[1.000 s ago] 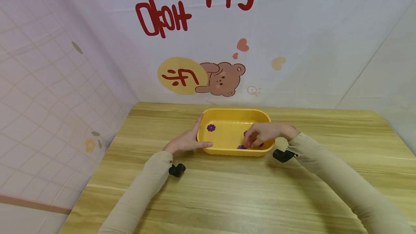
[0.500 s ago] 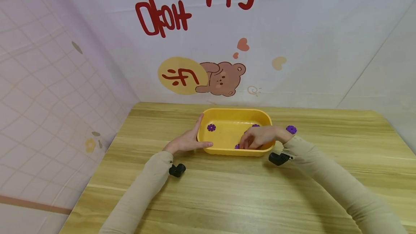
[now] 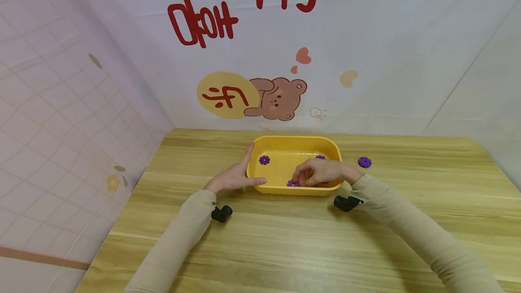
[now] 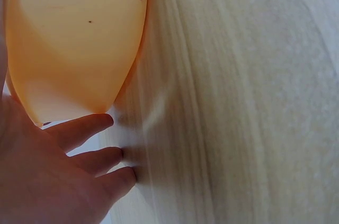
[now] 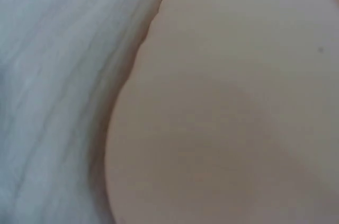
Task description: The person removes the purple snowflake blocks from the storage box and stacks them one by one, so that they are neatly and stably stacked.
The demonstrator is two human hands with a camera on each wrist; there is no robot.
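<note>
A yellow basin (image 3: pixel 281 190) stands near the table's back edge. My left hand (image 3: pixel 232 179) holds its left end, the thumb over the front rim and the other fingers along the outside. In the left wrist view, fingers (image 4: pixel 79 134) spread beside the basin wall (image 4: pixel 79 49). Inside the basin, my right hand (image 3: pixel 319 172) reaches down with curled fingers at a purple notched plastic disc (image 3: pixel 292 183), which is partly covered. More such purple discs lie inside, one disc (image 3: pixel 264 160) at the left and another disc (image 3: pixel 320 157) at the back right. The right wrist view shows mostly blurred basin wall (image 5: pixel 212 128).
Right of the basin, one loose purple disc (image 3: pixel 364 162) lies on the wooden table (image 3: pixel 268 238). A printed white cloth wall (image 3: pixel 386 58) rises behind the table, and another cloth (image 3: pixel 53 125) hangs at the left.
My right hand has moved left inside the basin, and the purple disc at its fingertips has shifted left too. The disc on the table has come into view. My left hand stays put.
</note>
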